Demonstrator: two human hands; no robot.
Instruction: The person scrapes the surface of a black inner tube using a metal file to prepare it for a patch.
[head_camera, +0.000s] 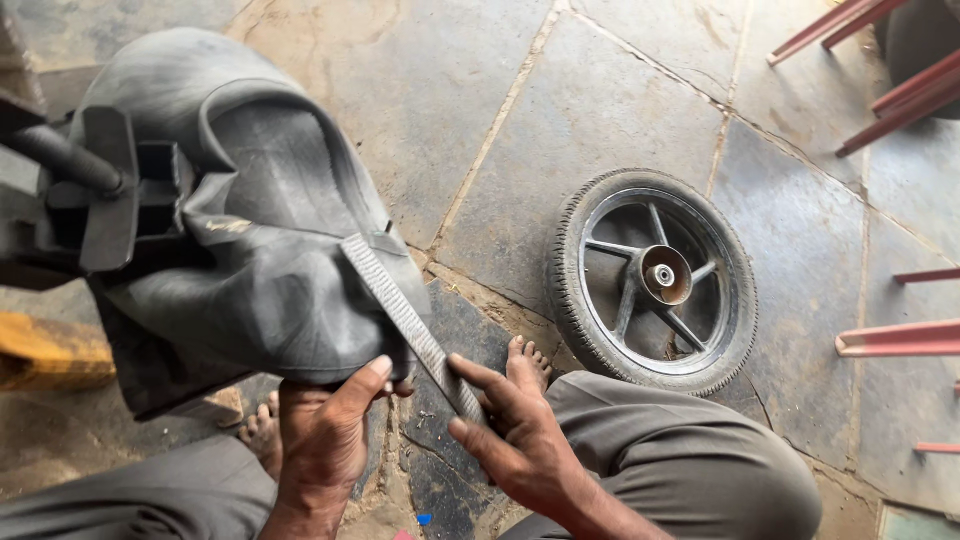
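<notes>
The left hand (325, 440) pinches the lower edge of a black rubber inner tube (270, 270), which is draped over a dark metal clamp (110, 190). The right hand (520, 440) grips the near end of a flat metal file (410, 325). The file lies slanted on the tube, its long side running from the right hand up and left. Pulling the rubber tight and laying the file flat should make it rub evenly. A tyred wheel (655, 280) lies flat on the stone floor (620, 90) to the right.

a roadside tyre repair workshop: a motorcycle wheel (655, 282) on stone slabs (560, 130), an inner tube (260, 270) clamped.
</notes>
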